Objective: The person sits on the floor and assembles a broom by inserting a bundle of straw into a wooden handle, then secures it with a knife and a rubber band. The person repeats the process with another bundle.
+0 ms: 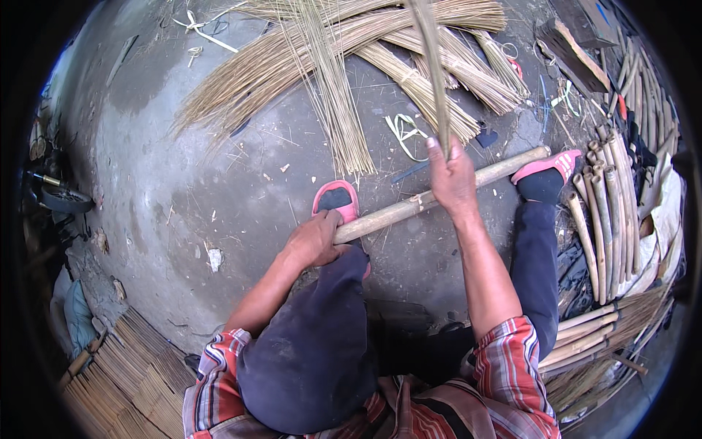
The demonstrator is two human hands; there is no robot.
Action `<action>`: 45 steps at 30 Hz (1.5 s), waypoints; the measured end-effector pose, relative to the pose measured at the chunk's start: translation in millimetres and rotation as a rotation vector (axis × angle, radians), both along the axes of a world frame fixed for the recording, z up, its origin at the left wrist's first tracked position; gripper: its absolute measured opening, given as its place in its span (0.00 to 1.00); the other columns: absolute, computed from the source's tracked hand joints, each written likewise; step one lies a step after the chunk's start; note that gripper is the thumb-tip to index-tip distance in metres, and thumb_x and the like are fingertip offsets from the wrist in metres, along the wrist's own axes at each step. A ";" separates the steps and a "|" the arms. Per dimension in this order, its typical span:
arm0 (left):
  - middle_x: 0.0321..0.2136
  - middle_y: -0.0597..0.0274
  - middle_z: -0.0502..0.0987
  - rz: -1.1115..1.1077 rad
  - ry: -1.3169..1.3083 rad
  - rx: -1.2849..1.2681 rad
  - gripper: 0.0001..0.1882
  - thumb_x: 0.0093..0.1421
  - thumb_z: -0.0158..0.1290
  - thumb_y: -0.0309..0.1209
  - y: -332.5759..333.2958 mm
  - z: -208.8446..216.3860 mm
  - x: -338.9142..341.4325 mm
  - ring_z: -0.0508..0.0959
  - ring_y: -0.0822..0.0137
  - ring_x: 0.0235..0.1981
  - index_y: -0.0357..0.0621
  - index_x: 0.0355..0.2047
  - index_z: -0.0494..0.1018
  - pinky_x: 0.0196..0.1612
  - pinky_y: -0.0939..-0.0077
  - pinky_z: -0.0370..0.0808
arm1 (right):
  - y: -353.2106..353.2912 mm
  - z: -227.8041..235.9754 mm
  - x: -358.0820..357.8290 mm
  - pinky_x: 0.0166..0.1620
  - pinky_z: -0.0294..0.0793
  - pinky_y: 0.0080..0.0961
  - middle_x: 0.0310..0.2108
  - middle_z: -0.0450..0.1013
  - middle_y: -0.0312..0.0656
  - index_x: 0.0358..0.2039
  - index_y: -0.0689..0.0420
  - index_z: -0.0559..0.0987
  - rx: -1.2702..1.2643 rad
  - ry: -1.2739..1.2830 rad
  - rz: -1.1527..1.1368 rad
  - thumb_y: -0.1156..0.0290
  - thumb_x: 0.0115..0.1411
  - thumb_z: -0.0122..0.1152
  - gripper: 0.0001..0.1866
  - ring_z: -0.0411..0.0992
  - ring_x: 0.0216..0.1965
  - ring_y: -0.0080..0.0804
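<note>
A pale bamboo pole (380, 219) slants across in front of me. My left hand (314, 238) is closed round its near end, beside my knee. My right hand (453, 175) is a fist round the lower end of a long, slender greenish-brown stick (431, 66), which rises toward the top edge. Whether this is one rod or several stalks pressed together, I cannot tell. The right fist is in front of the pole's middle; contact between them is hidden. The pole's far end is beside my pink right slipper (545, 170); my left slipper (349, 197) is close to its near end.
Bundles of dry straw stalks (270, 73) lie across the concrete floor ahead. Bamboo handles (610, 212) with a brush bundle below them are stacked at the right. A split wood block (578, 55) lies far right. Rows of thin brown sticks (131, 373) fill the lower left.
</note>
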State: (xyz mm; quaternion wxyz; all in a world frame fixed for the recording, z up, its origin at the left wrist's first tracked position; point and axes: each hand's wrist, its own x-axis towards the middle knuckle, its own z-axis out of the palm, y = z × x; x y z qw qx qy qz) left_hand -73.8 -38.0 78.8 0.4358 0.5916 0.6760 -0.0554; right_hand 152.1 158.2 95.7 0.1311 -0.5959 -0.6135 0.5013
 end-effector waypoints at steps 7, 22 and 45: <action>0.52 0.52 0.80 0.807 -0.717 0.041 0.19 0.67 0.64 0.34 15.4 -3.5 -33.9 0.81 0.60 0.54 0.43 0.55 0.74 0.58 0.59 0.78 | 4.5 13.6 -3.5 0.39 0.76 0.39 0.29 0.76 0.52 0.49 0.61 0.78 0.394 0.094 0.155 0.64 0.75 0.58 0.13 0.79 0.32 0.45; 0.48 0.64 0.77 1.197 -1.232 0.921 0.20 0.74 0.58 0.39 137.0 37.0 22.8 0.74 0.75 0.49 0.41 0.59 0.72 0.56 0.75 0.72 | 26.5 66.0 -107.3 0.47 0.75 0.43 0.38 0.78 0.50 0.53 0.59 0.75 0.883 0.147 0.624 0.72 0.59 0.69 0.22 0.77 0.46 0.51; 0.71 0.46 0.65 1.063 -1.096 0.887 0.35 0.73 0.59 0.36 110.9 54.6 23.7 0.67 0.64 0.69 0.34 0.72 0.57 0.72 0.65 0.64 | 19.6 45.6 -108.4 0.44 0.79 0.51 0.37 0.78 0.54 0.42 0.59 0.74 0.693 -0.059 0.668 0.75 0.56 0.65 0.14 0.79 0.42 0.56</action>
